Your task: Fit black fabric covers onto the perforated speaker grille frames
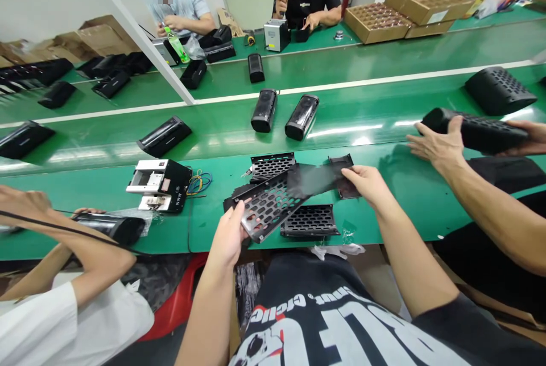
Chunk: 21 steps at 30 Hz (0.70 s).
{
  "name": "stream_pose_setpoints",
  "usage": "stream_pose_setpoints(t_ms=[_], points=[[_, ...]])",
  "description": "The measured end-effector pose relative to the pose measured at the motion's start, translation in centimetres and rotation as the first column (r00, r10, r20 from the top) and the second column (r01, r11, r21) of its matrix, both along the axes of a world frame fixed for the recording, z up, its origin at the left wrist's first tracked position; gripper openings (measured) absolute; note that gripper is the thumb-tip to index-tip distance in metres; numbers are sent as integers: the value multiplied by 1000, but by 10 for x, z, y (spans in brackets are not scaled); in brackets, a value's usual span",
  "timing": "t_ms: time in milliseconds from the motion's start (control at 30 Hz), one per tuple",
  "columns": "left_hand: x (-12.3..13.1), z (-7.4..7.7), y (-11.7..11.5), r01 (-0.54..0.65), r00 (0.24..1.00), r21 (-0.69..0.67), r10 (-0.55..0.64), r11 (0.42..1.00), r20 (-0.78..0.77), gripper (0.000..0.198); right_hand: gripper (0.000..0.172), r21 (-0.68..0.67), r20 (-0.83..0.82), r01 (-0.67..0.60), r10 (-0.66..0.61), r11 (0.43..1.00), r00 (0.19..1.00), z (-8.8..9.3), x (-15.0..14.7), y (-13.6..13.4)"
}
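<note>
Fingers of left hand (228, 236) and right hand (367, 184) clamp grille (273, 206) ends over bench (205, 226) edge

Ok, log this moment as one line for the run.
left hand: grips black perforated grille panel, lifted | right hand: holds its other end | around it: similar black grilles on green workbench

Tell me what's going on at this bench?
The person holds a black perforated panel above the green bench, left hand at its near end, right hand pinching the far end, where a dark sheet seems to cover the holes. Spare grilles lie beneath. To the right, a co-worker's hands grip a grilled housing; two black housings stand on the belt beyond.
</note>
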<state>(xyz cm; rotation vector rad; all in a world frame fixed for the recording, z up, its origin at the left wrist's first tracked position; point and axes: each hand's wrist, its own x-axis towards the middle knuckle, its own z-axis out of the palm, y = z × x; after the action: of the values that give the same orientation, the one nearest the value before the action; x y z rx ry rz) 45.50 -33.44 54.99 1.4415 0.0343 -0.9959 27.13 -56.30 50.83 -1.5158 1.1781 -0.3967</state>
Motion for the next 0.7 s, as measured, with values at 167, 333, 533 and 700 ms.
stream_pose_setpoints(t_ms=[167, 333, 533, 700], points=[[1, -5, 2, -95, 988, 99, 81, 991, 133, 42, 28, -511, -472, -248, -28, 823, 881, 21, 9, -12], [-24, -21, -20, -39, 993, 12, 38, 999, 109, 39, 28, -443, -664, -607, 213, 660, 717, 55, 63, 56], [-37, -27, -27, -85, 995, -127, 91, 988, 39, 34, 35, -379, -387, -724, 612, 576, 690, 66, 73, 102], [-28, -10, -14, -137, 986, -86, 128, 987, -109, 38, 39, -475, -20, -305, 336, 826, 942, 73, 22, 60]])
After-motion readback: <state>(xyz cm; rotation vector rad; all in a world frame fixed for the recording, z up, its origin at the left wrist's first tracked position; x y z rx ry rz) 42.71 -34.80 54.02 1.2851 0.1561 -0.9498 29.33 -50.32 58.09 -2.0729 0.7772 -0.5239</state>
